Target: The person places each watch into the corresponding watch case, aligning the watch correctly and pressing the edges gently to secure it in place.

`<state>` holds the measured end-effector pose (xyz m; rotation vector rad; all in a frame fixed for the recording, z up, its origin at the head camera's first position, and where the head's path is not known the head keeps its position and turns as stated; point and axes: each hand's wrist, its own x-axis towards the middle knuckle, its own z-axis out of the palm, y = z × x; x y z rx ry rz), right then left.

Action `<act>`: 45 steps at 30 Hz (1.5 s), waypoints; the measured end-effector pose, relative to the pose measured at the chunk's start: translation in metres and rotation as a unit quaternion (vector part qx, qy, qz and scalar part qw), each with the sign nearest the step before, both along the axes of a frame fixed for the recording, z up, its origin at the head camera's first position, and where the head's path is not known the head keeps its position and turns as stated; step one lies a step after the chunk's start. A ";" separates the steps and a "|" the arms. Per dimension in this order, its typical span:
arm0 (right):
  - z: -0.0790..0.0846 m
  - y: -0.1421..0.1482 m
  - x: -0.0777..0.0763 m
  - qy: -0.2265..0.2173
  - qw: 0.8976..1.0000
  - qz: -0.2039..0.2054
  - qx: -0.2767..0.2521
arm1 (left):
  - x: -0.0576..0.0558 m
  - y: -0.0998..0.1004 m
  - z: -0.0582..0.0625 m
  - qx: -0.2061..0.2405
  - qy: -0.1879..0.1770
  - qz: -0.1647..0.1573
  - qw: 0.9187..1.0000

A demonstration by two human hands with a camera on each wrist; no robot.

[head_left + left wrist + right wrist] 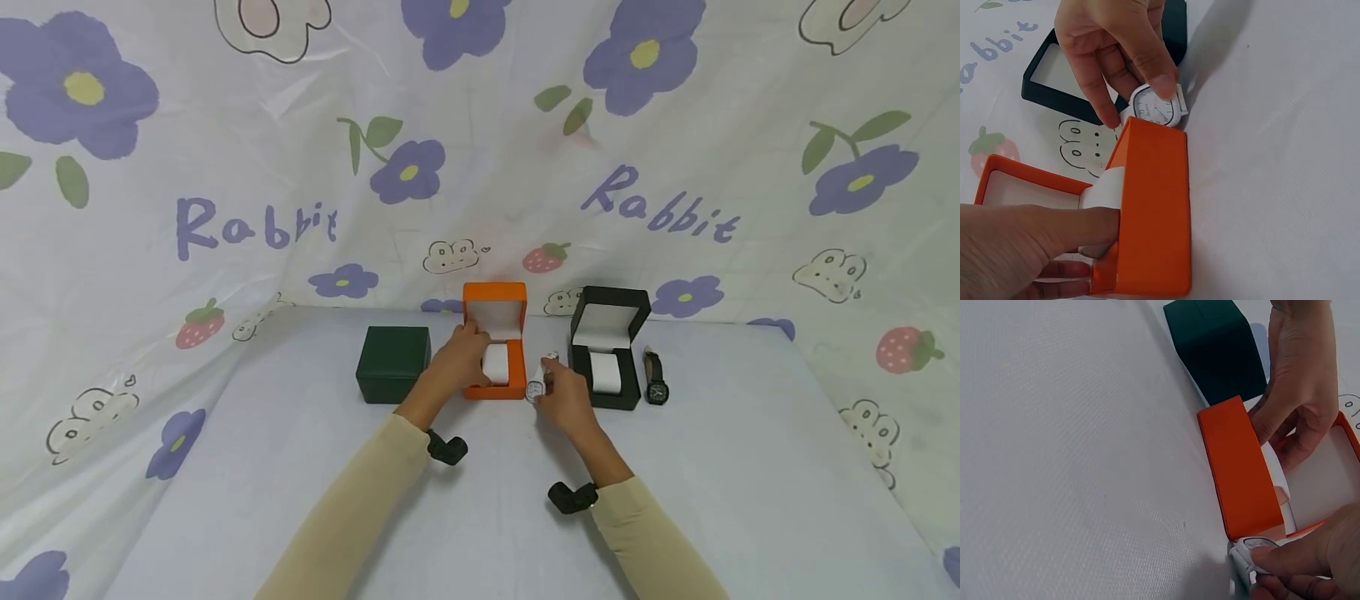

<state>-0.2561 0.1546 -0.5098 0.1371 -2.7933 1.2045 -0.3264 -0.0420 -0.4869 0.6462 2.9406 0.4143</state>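
Observation:
An orange watch box (pixel 517 371) stands with its lid up and a white cushion (pixel 497 364) inside. My left hand (pixel 459 357) reaches into its left side, thumb on the near side of the cushion and fingers on the far side, pinching it. Just right of the box, my right hand (pixel 567 398) holds a white watch (pixel 1152 107) between thumb and fingers. The watch's square face points up, close beside the box's end wall in the left wrist view. Part of its strap is hidden by the fingers.
To the right, an open black watch box (pixel 627 393) holds a white cushion (pixel 605 372). A black watch (pixel 657 392) lies beyond it on the white table (pixel 750 467). Left of the orange box is a closed green box (pixel 393 360). A patterned curtain (pixel 480 200) hangs behind.

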 end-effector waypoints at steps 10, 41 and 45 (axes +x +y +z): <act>-0.002 0.001 0.000 0.006 1.000 0.013 0.007 | 0.001 -0.006 -0.010 0.024 0.044 -0.018 0.999; 0.032 0.007 0.016 0.048 0.988 -0.065 -0.134 | 0.016 -0.014 -0.025 0.118 0.117 0.000 0.986; 0.040 0.010 0.019 0.048 0.983 -0.061 -0.166 | 0.020 -0.015 -0.026 0.121 0.134 0.004 0.984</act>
